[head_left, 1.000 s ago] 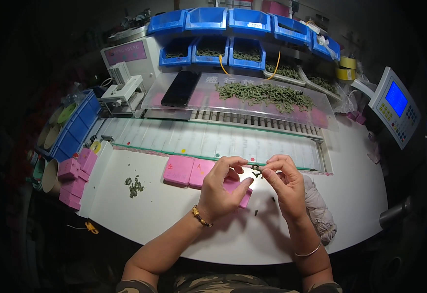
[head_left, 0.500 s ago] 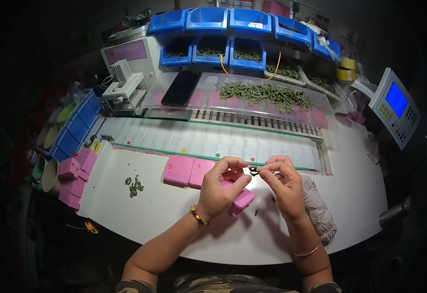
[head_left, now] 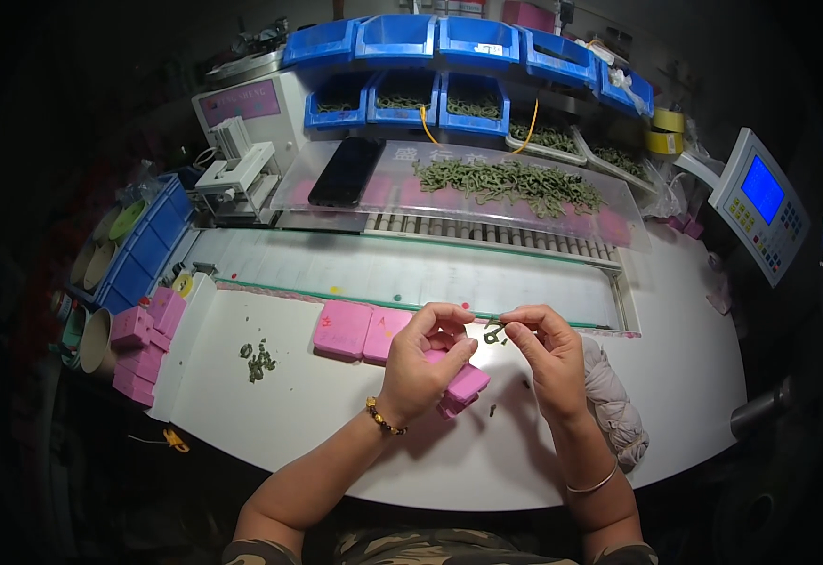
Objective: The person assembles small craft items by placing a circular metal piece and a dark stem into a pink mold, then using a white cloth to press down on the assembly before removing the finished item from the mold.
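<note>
A small dark green wax-like piece (head_left: 493, 332) with a looped outline is pinched between the thumb and fingertips of my right hand (head_left: 551, 363). My left hand (head_left: 423, 369) is curled around a pink block (head_left: 468, 384), parts of which show between the fingers and below the thumb. The left fingertips are a short way from the green piece, apart from it. Beyond my left wrist, two flat pink blocks (head_left: 342, 329) lie side by side on the white table (head_left: 270, 424). Small dark bits lie below my hands.
Green scraps (head_left: 258, 362) lie at the left, near stacked pink blocks (head_left: 143, 341). A white conveyor (head_left: 355, 268) crosses behind my hands. Above it, a clear shelf bears a phone (head_left: 347, 171) and many green pieces (head_left: 510, 184). A grey cloth (head_left: 611, 405) lies right; blue bins (head_left: 397, 36) stand behind.
The right hand's green piece has turned and now hangs lower, clear of the left fingertips. The coloured dots on the conveyor have shifted left. My left hand has barely moved.
</note>
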`<state>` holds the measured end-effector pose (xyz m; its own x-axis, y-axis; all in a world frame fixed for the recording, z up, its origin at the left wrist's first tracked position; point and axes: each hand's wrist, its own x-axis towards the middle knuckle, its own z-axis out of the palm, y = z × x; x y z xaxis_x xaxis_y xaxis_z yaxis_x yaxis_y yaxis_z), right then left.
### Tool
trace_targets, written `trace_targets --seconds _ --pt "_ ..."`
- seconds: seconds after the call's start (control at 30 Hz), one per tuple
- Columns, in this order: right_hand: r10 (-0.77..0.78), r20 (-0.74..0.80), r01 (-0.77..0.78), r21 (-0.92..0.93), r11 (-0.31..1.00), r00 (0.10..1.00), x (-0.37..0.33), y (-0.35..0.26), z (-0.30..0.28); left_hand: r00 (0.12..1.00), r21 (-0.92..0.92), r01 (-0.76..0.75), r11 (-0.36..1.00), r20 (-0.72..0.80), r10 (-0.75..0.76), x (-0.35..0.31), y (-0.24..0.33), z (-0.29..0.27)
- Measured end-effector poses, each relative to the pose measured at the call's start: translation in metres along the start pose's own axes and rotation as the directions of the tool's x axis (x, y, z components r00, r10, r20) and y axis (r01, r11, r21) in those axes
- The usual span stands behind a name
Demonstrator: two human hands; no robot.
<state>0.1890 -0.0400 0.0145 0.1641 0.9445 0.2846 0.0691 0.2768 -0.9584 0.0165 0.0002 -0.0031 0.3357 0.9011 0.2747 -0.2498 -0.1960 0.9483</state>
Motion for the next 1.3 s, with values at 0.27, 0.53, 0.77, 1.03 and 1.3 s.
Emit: trace_targets --seconds 0.27,0.53,0.77,1.03,1.3 --pt "-0.069 -0.09 0.046 -0.241 0.969 0.993 0.021 0.004 -0.008 0.999 -0.027 0.038 0.999 0.011 -0.038 0.0 -0.008 -0.001" --pt "-0.346 -0.277 0.142 -0.561 0.816 0.896 0.167 0.016 -0.093 0.998 -0.037 0.07 0.997 0.005 -0.07 0.0 -0.006 0.004" --pt "-0.252 -0.328 0.108 -0.398 0.911 0.911 0.23 0.03 -0.117 0.991 -0.082 0.129 0.988 -0.01 -0.13 -0.001 -0.01 -0.002" --pt "-0.29 -0.31 0.195 -0.304 0.932 0.906 0.142 -0.007 -0.103 0.986 -0.165 0.163 0.973 -0.011 -0.167 -0.001 -0.01 0.005" --pt "-0.116 0.556 0.31 -0.27 0.912 0.823 -0.01 -0.047 -0.024 0.931 -0.419 0.288 0.861 -0.088 -0.354 -0.001 -0.002 0.002"
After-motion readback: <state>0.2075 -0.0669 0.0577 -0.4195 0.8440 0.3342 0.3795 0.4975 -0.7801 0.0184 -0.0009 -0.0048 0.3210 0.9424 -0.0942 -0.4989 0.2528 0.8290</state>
